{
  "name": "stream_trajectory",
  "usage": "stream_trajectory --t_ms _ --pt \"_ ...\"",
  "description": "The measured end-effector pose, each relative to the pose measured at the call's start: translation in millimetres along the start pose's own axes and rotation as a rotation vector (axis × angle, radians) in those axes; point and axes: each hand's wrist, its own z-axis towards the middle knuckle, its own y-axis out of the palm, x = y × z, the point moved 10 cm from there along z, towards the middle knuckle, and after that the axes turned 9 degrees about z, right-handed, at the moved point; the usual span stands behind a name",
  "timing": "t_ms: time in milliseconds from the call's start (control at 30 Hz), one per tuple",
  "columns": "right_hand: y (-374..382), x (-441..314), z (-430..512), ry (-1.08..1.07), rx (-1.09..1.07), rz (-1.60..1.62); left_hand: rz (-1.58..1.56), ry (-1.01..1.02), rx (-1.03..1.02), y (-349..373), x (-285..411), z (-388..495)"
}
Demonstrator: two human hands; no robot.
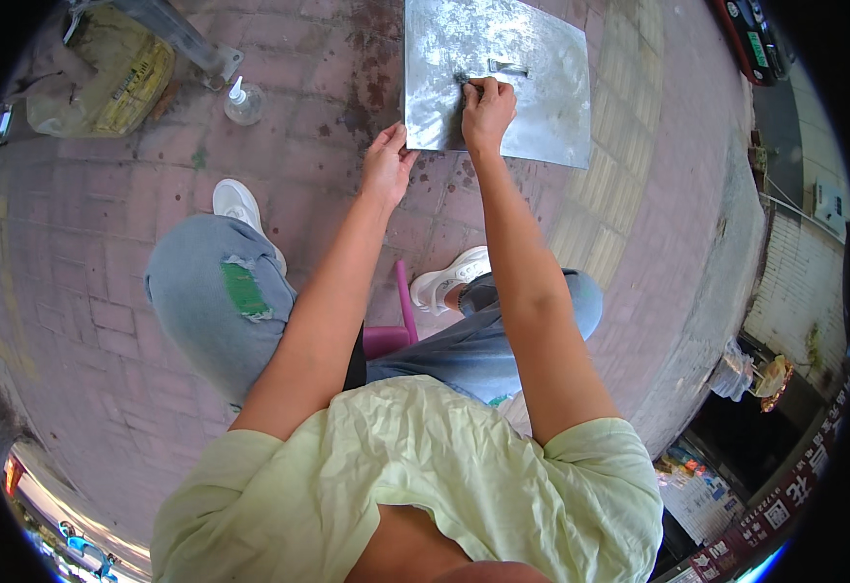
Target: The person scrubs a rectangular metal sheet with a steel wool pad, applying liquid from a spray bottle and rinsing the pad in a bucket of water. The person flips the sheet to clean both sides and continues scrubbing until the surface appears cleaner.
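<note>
A square sheet-metal panel (549, 116) with a small metal handle (508, 68) on its face lies before me at the top of the view, its surface smudged grey. My left hand (390, 164) grips the panel's near left corner between thumb and fingers. On the panel, just below and left of the handle, my right hand (488, 113) presses a small dark pad, perhaps a scouring pad (463, 77), mostly hidden by the fingers. A clear pump bottle (244, 104) stands on the paving to the left.
A metal post with a base plate (226, 67) and a yellow container in clear plastic (133, 87) are at the upper left. A pink plastic stool (388, 339) is beneath me. Wet spots mark the brick paving (308, 160). A car (753, 44) is at the upper right.
</note>
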Motion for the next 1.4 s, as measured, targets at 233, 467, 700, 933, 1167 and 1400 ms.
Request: stream_trajectory --t_ms 233,467,700,933,1167,1400 --pt "21 -66 -85 -0.201 -0.245 0.089 0.002 0.079 0.050 1 3 -13" --pt "67 -85 13 -0.294 -0.255 0.054 0.154 0.067 0.056 9 3 -20" --pt "52 -85 -48 -0.257 -0.362 0.097 0.358 0.140 0.101 9 23 -25" --pt "91 -83 62 -0.262 -0.189 -0.011 0.425 0.211 0.116 15 15 -29" --pt "70 -93 -1 -0.260 -0.282 0.003 0.462 0.356 0.197 -2 13 -14" --pt "93 -109 19 -0.340 -0.349 -0.136 0.542 0.376 0.253 3 15 -24"
